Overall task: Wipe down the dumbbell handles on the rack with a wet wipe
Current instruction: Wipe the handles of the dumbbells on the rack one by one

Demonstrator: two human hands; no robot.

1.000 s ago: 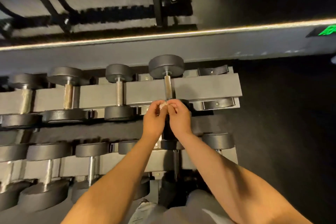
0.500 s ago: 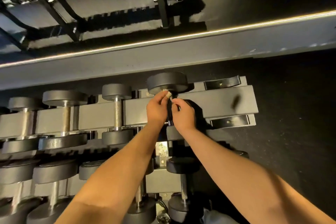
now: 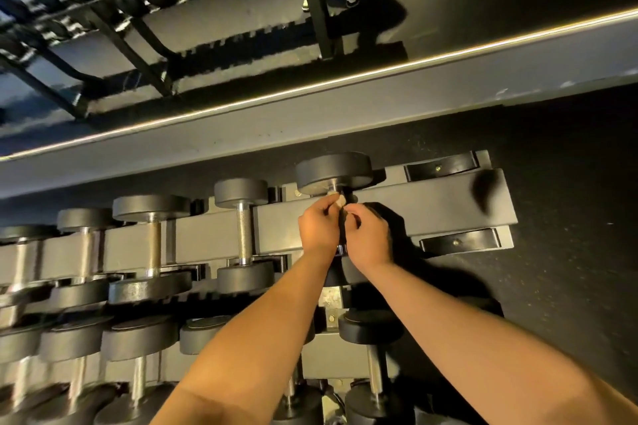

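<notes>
head view, sole entry.

- black round-headed dumbbell (image 3: 333, 171): last occupied slot at the right end of the upper tier of a grey steel two-tier rack (image 3: 431, 210). its long axis runs straight away from the person, crossing the rail. the far head is plain to see and the near head is mostly hidden under the wrists.
- chrome dumbbell handle (image 3: 334, 188): only a short stub shows just under the far head. the rest lies between and behind the two hands.
- small pale crumpled wet wipe (image 3: 340, 199): bunched at the far end of the handle, touching it just below the far head.
- left hand (image 3: 319, 228): fingers curled, thumb and fingertips pinching the wet wipe from the left side of the handle.
- right hand (image 3: 367, 235): fingers curled, tips meeting the same wad from the right and seemingly pinching it too.
- relation for the next stroke, as judged: the unwiped length lies toward the person from the grip, so the wet wipe would be drawn back along the axis. both hands sit equally near.
- slimmer black dumbbell with bare chrome handle (image 3: 244, 231): next slot left, untouched.
- two empty black cradles (image 3: 459, 241): to the right.
</notes>
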